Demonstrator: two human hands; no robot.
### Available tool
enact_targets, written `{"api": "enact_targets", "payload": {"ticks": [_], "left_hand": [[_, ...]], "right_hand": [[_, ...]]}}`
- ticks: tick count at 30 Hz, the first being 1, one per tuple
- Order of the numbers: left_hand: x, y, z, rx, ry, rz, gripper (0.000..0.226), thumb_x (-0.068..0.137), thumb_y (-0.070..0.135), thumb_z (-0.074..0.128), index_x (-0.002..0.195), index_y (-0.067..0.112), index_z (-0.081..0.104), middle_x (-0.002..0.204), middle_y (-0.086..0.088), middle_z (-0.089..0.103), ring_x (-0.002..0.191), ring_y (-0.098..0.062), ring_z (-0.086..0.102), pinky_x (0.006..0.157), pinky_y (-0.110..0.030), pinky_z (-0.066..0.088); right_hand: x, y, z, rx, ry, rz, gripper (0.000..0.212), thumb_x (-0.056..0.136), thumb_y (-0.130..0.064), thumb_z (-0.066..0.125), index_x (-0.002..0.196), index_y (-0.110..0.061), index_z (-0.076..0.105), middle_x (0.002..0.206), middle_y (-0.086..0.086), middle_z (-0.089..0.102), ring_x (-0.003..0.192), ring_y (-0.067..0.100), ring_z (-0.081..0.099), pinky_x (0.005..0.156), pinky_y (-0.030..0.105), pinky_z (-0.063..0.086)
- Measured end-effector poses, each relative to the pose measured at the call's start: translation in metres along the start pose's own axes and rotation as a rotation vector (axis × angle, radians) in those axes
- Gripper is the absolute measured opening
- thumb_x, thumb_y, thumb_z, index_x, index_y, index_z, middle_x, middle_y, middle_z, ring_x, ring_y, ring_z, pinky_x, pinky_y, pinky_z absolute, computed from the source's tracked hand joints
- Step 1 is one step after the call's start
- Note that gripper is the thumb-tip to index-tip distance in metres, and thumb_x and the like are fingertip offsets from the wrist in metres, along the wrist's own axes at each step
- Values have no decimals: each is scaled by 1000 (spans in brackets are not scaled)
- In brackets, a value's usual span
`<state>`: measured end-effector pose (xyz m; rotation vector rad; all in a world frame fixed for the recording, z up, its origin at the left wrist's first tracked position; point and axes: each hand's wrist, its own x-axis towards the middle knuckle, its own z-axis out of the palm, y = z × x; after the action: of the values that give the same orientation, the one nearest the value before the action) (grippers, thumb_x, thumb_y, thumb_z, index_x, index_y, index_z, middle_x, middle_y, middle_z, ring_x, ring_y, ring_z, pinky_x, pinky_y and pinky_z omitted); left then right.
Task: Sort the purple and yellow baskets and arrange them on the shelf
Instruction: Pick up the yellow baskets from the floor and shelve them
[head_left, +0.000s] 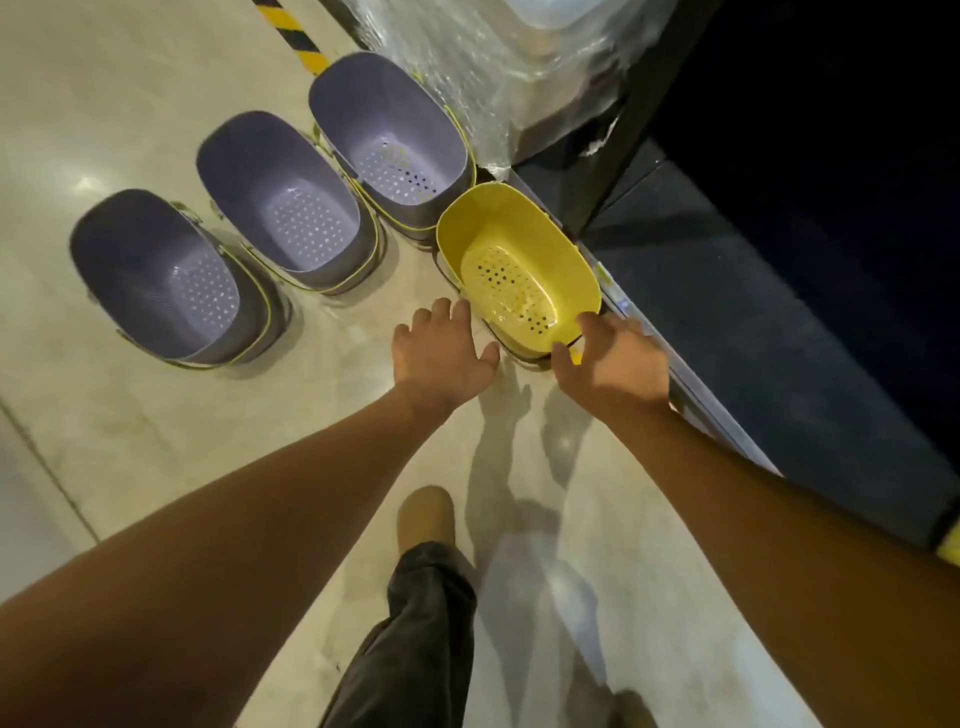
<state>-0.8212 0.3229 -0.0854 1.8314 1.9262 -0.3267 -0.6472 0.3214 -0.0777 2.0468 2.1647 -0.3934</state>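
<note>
Left grip (441, 358) spreads beside the yellow perforated plastic basket (519, 270); right grip (613, 364) straddles its near rim, whether pinching I cannot tell. Best to clasp both sides before lifting.

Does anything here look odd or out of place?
Yes: thin yellow edges peek out under the three purple baskets, as if yellow ones are nested beneath. Nothing looks spilled or broken.

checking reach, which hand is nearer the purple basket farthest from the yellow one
Left. The left hand is over the floor right of that purple basket; the right hand is farther, at the rim of the yellow basket.
</note>
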Motion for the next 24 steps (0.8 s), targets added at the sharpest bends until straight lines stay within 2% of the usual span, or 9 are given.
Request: {"api": "enact_targets", "payload": {"ticks": [3,5,7,11,16,18,20,22,24], "left_hand": [[28,-11,12,-197,-67,-120,62,93,50,42,142,13,33,144,-9,40,129,-31,41,97,-42,37],[45,-14,23,-274,-120,-175,63,93,50,42,143,13,31,145,-9,39,130,-31,40,97,-42,37],[62,-15,36,-321,-151,-194,63,94,49,42,143,12,30,144,-10,39,130,-31,41,96,-42,38],[99,-9,69,-392,-175,-203,67,95,51,42,146,10,25,143,-12,39,129,-33,42,96,-43,38],[150,7,120,-662,-271,-378,81,91,55,49,146,8,14,140,-16,44,124,-36,49,96,-45,42],[163,14,140,-732,-309,-400,93,90,53,51,150,7,-2,143,-18,42,125,-37,49,100,-49,43],[172,17,154,-720,-306,-411,97,90,50,53,150,10,-11,145,-16,40,127,-37,48,102,-51,43],[176,14,161,-702,-276,-385,92,91,42,55,150,11,-8,142,-16,44,125,-36,49,101,-50,43],[174,6,163,-730,-236,-384,87,91,34,56,151,13,-3,140,-15,45,126,-35,48,102,-49,41]], "right_hand": [[23,-9,21,22,-11,123,46,91,-42,45,123,-10,55,117,13,62,110,33,54,82,38,44],[33,-9,39,53,67,161,47,89,-39,49,120,-5,59,112,18,65,104,38,59,77,39,47],[46,-6,54,58,82,202,46,88,-38,51,117,-3,60,109,18,67,99,38,62,74,38,48],[77,10,94,95,25,329,50,89,-40,51,125,-5,53,116,17,63,106,36,59,77,38,48],[127,46,147,365,-50,557,55,92,-35,48,139,-7,38,133,18,52,118,38,51,80,38,42],[141,58,164,482,-82,562,49,95,-29,44,139,-9,38,132,20,52,118,38,51,79,35,37],[145,62,178,429,-38,507,47,97,-22,38,141,-9,38,129,23,54,114,38,52,80,37,40],[140,62,189,325,65,452,46,94,-17,35,137,-6,43,116,26,59,101,37,58,71,35,40],[133,57,193,376,69,460,37,94,-16,43,128,-2,48,109,24,63,95,36,61,67,31,37]]}}
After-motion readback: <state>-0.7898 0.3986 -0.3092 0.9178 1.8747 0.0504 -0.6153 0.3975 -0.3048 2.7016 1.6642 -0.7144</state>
